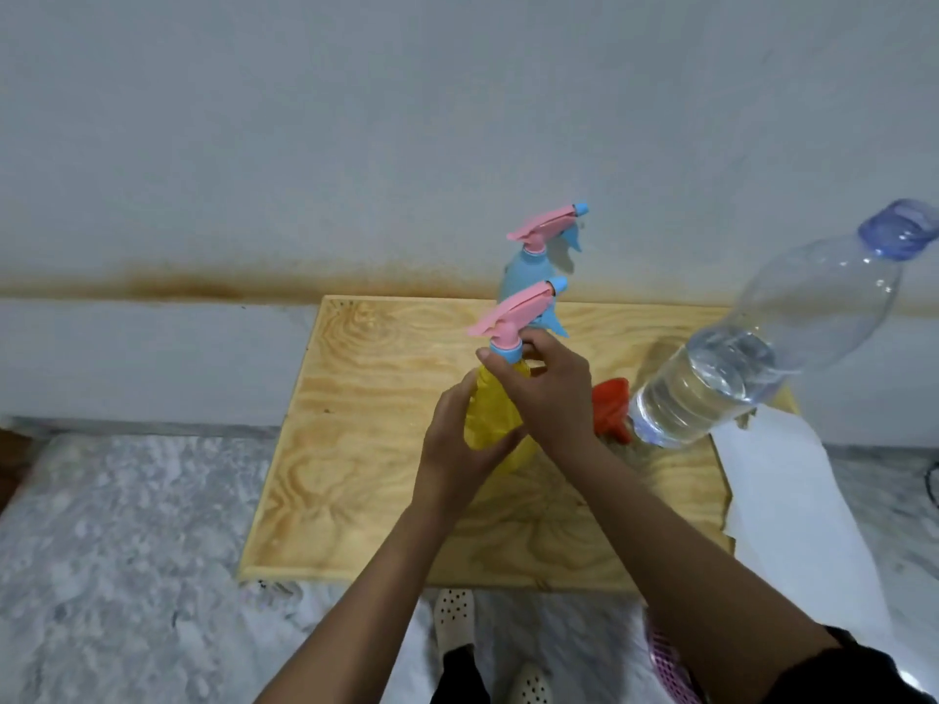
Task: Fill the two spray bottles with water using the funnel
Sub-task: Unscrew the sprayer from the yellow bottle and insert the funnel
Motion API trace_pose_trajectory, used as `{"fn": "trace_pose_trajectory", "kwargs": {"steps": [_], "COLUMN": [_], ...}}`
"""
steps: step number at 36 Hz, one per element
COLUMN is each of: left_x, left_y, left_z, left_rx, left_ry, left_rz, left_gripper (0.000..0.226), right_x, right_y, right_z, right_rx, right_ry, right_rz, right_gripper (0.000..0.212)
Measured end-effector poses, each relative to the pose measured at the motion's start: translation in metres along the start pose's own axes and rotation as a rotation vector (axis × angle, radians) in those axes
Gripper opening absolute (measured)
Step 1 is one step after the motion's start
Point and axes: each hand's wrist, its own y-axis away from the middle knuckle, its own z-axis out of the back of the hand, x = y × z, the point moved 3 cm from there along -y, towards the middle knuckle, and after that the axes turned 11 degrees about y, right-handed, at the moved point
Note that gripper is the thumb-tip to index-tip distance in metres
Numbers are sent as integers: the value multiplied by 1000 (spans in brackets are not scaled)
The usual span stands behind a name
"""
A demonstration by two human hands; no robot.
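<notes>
A: Plywood is seen under everything, is it not?

B: Yes; a pale wooden board (355, 475) is laid on a marbled surface (127, 525), and all the task's things are stood on it.

A: What is placed at the right?

B: A large clear water bottle (737, 368), partly filled and capped in blue, is stood near the board's right edge, with a red funnel (609, 403) laid just beside its base; whether they touch cannot be told.

A: And the spray bottles?

B: The yellow spray bottle (490, 421) is held roughly upright near the board's middle; the blue spray bottle (528, 271) is stood behind it at the far edge. Pink trigger heads (508, 312) are fitted on both.

A: How are the hands set?

B: The left hand (455, 447) is wrapped round the yellow body from the left side, fingers curled about it. The right hand (546, 393) is set across from the right, forearm extended, and its fingers are closed round the blue collar (509, 351) under the trigger head.
</notes>
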Motion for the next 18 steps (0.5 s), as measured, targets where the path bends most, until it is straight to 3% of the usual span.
{"fn": "trace_pose_trajectory", "kwargs": {"steps": [4, 7, 10, 15, 18], "left_x": [-1, -2, -2, 1, 4], "left_y": [9, 13, 19, 31, 39], "left_z": [-3, -6, -5, -1, -3], "left_rx": [74, 149, 203, 210, 151], "left_ry": [-25, -3, 31, 97, 152], "left_rz": [48, 111, 151, 218, 265], "left_gripper": [76, 78, 77, 71, 70], "right_x": [-11, -16, -17, -18, -17], "right_y": [11, 15, 18, 23, 28], "right_z": [13, 17, 19, 20, 20], "right_rx": [6, 78, 211, 583, 633], "right_ry": [-61, -81, -141, -435, -471], "right_rz": [-5, 34, 61, -79, -97], "right_gripper": [27, 33, 34, 31, 35]}}
